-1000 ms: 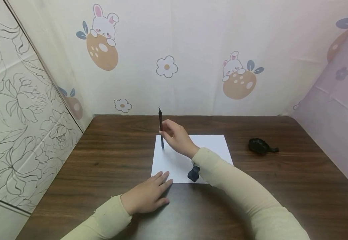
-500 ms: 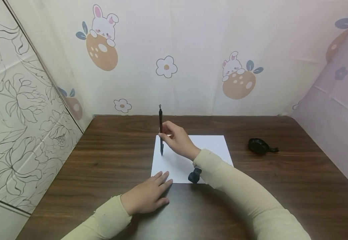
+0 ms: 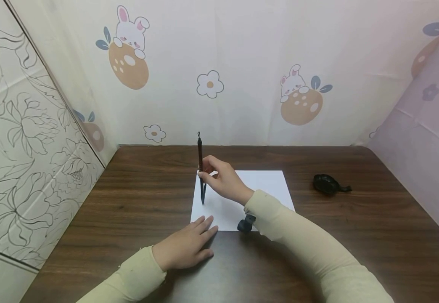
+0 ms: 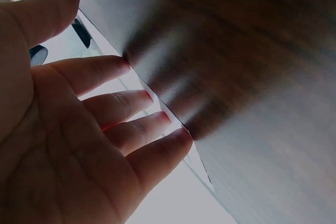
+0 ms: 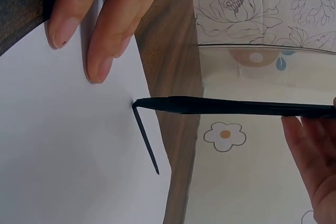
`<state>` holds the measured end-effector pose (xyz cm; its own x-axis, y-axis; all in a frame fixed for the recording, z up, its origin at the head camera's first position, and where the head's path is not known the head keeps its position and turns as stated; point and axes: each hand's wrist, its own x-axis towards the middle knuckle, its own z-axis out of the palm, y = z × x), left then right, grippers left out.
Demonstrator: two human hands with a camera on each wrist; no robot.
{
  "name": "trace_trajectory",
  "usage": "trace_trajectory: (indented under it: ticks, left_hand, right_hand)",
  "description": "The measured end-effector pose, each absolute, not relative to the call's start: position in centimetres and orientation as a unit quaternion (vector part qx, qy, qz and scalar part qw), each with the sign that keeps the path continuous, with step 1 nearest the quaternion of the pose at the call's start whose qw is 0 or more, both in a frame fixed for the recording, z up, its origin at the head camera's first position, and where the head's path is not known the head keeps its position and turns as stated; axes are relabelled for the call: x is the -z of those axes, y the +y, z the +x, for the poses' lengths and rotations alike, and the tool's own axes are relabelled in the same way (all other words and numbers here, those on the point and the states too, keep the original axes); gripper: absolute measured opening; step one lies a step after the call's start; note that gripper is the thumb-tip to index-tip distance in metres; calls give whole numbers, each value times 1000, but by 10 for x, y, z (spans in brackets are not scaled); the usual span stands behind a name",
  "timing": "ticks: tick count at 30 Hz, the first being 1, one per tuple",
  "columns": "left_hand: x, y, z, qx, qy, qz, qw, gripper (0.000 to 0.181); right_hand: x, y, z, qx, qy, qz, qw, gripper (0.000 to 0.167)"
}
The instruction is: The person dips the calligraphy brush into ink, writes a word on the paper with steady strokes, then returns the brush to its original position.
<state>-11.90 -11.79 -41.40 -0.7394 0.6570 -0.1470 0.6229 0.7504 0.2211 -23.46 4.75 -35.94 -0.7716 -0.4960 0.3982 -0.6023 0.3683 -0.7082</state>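
Observation:
A dark ink brush stands nearly upright in my right hand, pinched between thumb and fingers. Its tip touches a white sheet of paper near the left side. In the right wrist view a straight black stroke runs from the tip of the brush. My left hand lies palm down, fingers extended over the paper's near left corner. The left wrist view shows the palm of the left hand and its fingertips at the paper's edge.
A small black dish with a curled handle lies on the brown wooden table, right of the paper. Printed curtains hang behind the table. A flower-patterned panel stands at the left.
My right hand has drawn the brush toward the near edge of the paper, and a longer dark line shows behind the tip. My left hand has stayed in place.

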Motion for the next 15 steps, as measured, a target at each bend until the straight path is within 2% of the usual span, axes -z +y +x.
trace_trajectory:
  ticks: [6,15]
  left_hand:
    - [414,-118,-119,-78,930,343,109,59]
    - [413,-118,-119,-75,929,348,102,58]
  right_hand:
    - [356,47,-235,-453,-822,340,61,18]
    - [342,55,-251,-460,-811,343,115,17]
